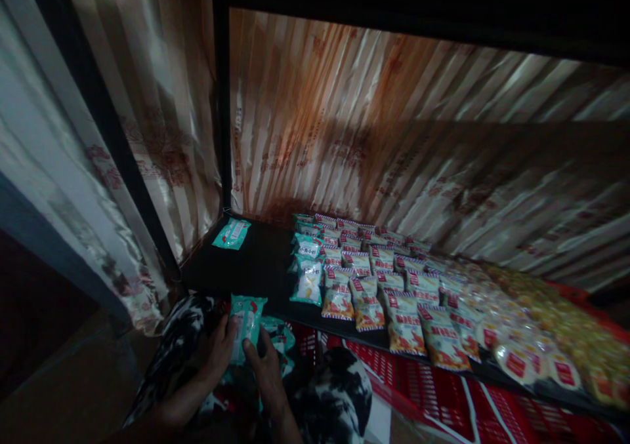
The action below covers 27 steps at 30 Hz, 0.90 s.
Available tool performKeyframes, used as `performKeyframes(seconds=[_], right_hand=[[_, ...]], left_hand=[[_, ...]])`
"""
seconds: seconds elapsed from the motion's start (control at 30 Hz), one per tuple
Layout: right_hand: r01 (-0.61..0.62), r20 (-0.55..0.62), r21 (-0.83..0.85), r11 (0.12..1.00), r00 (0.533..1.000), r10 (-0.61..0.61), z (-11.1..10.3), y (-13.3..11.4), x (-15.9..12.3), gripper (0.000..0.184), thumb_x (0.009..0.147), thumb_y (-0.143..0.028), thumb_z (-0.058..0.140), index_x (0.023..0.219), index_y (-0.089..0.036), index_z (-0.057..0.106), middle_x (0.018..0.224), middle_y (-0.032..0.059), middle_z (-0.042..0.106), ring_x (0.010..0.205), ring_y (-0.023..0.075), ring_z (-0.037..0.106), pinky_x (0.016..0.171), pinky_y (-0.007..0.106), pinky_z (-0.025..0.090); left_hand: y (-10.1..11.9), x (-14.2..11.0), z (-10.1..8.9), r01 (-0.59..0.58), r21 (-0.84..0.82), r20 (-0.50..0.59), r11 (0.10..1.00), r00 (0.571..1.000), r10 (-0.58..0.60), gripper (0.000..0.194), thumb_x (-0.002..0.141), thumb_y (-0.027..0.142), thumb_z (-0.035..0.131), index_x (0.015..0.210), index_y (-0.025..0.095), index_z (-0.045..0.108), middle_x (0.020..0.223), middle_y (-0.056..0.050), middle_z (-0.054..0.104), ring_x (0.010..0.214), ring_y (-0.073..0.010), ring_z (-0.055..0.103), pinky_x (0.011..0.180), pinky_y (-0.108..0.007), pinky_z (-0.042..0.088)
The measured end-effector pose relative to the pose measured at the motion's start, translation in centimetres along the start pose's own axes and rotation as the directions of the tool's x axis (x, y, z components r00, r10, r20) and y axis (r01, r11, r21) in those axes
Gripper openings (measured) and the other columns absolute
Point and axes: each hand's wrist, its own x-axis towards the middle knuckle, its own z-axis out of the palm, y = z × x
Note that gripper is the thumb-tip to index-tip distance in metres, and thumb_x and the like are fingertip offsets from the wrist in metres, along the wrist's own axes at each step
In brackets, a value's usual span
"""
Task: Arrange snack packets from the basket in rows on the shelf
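Between my two hands is a teal snack bag (247, 319), held upright above my lap with its back side towards me. My left hand (220, 350) grips its left edge. At the lower right edge, my right hand (266, 360) has its thumb pressed on the bag. Several more teal snack bags (279, 339) lie just below and behind it, partly hidden by my hands. On the black shelf (256, 267) ahead, one teal bag (232, 233) lies flat near the left corner. A column of upright teal bags (308, 280) stands further right.
Rows of orange and white snack bags (406, 322) fill the shelf's middle, with round packaged snacks (516, 359) and yellow packets (575, 326) to the right. Red plastic baskets (423, 391) sit under the front edge. A black post (222, 103) and striped curtains (315, 103) enclose the shelf.
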Motion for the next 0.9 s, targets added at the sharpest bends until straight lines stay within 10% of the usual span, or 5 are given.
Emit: performKeyframes(seconds=[0.9], right_hand=[[0.033,-0.214,-0.041,0.999,0.976,-0.041,-0.8,-1.3,0.7,0.064,0.069,-0.045,0.068,0.125,-0.017,0.054,0.118,0.0069,0.062,0.109,0.0237,0.057,0.093,0.032,0.044]], left_hand=[[1.5,2.5,2.4,-0.136,-0.161,-0.111,0.977,0.987,0.119,0.052,0.082,0.051,0.041,0.119,0.015,0.05,0.119,-0.013,0.057,0.115,-0.0246,0.052,0.097,-0.039,0.04]])
